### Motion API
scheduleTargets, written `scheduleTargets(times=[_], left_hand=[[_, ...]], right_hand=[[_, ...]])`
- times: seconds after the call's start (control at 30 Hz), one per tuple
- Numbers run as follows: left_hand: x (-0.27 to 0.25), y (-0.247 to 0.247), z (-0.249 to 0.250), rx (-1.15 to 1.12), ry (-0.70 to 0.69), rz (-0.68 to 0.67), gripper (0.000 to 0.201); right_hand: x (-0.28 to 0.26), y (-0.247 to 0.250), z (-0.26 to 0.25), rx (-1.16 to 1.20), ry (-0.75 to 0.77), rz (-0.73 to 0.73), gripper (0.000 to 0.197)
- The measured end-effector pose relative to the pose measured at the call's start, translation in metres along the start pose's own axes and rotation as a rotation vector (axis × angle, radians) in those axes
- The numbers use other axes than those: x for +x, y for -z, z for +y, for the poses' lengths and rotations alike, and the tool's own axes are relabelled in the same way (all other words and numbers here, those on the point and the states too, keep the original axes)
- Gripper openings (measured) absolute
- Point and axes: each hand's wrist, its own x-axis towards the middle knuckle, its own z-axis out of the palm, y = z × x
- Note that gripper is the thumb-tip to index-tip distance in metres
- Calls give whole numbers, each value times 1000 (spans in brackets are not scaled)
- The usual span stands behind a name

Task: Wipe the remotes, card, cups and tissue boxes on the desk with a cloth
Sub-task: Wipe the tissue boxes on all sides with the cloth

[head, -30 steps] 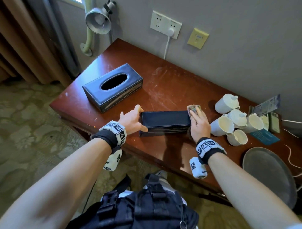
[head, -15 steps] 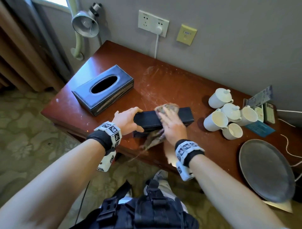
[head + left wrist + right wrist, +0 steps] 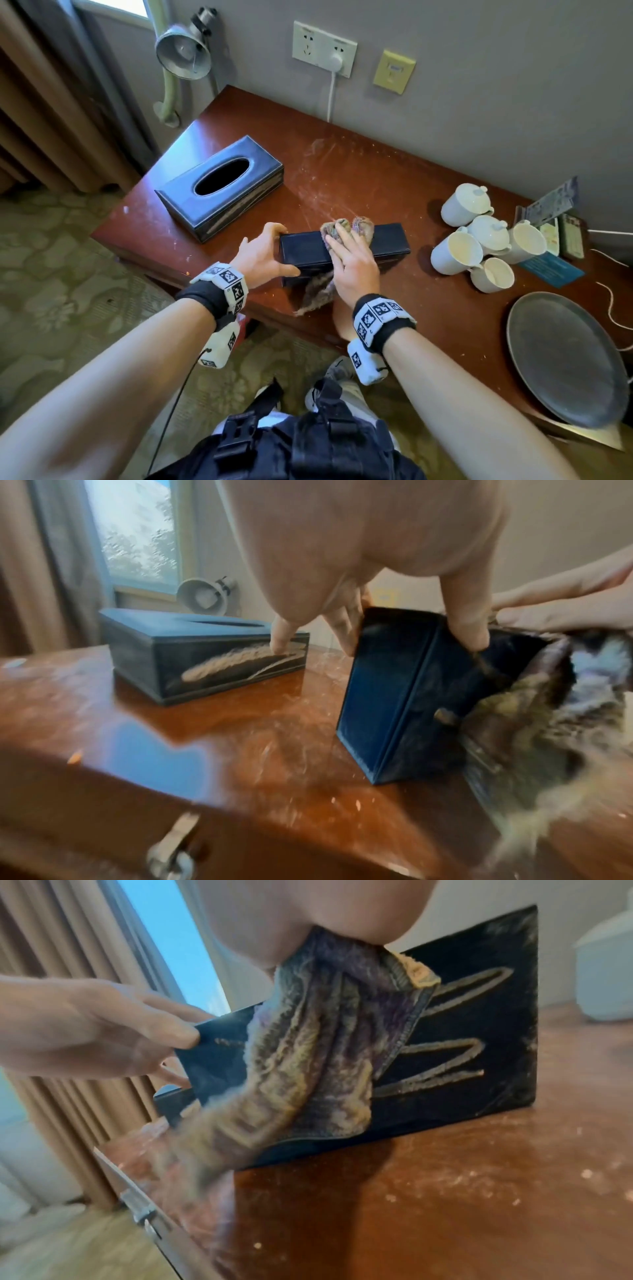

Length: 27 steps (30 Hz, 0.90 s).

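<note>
A dark blue tissue box (image 3: 383, 240) stands on its long side near the desk's front edge. My left hand (image 3: 263, 251) grips its left end, thumb on the near face and fingers (image 3: 346, 631) behind. On top of the box my right hand (image 3: 351, 260) presses a mottled cloth (image 3: 363, 226) with straight fingers. The cloth's tail (image 3: 308, 1064) hangs down the box's near face (image 3: 479, 1031). A second tissue box (image 3: 222, 185) lies flat at the back left. White cups (image 3: 479, 236) cluster to the right, with a card (image 3: 551, 202) and a remote (image 3: 572, 236) behind them.
The red-brown desk (image 3: 342, 178) is scratched and dusty. A grey oval tray (image 3: 565, 356) sits at the front right corner, a blue leaflet (image 3: 551, 270) beside the cups. A lamp (image 3: 183, 51) and a wall socket (image 3: 323, 48) with a plugged cable stand behind. Curtains hang at left.
My right hand has slid the cloth from the box's right end to the middle of its top. The left hand has kept its hold on the left end.
</note>
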Motion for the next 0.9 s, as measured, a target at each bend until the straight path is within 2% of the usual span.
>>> scheduleTargets(times=[0.1, 0.2, 0.3, 0.43, 0.53, 0.63, 0.7, 0.8, 0.9], left_hand=[[-8, -6, -15, -149, 20, 31, 74], [-8, -8, -15, -192, -17, 62, 72], [-7, -8, -20, -225, -37, 58, 72], [-4, -4, -25, -140, -12, 35, 85], [1, -3, -29, -88, -4, 24, 82], [1, -5, -29, -23, -26, 38, 79], [0, -5, -28, -6, -33, 49, 79], [1, -3, -28, 20, -34, 39, 81], [2, -3, -26, 31, -24, 29, 81]], right_hand=[[3, -1, -7, -2, 49, -10, 32], [4, -12, -33, 46, 197, -79, 31], [5, -19, -46, 83, 229, -133, 34], [11, -7, -18, 34, 326, -160, 34], [16, 2, -2, 51, 215, -142, 32], [7, -5, -21, 93, 156, -92, 29], [-1, -11, -32, 123, 242, -110, 29], [-3, 1, -18, 112, 378, -190, 32], [2, 11, 5, 71, 356, -196, 33]])
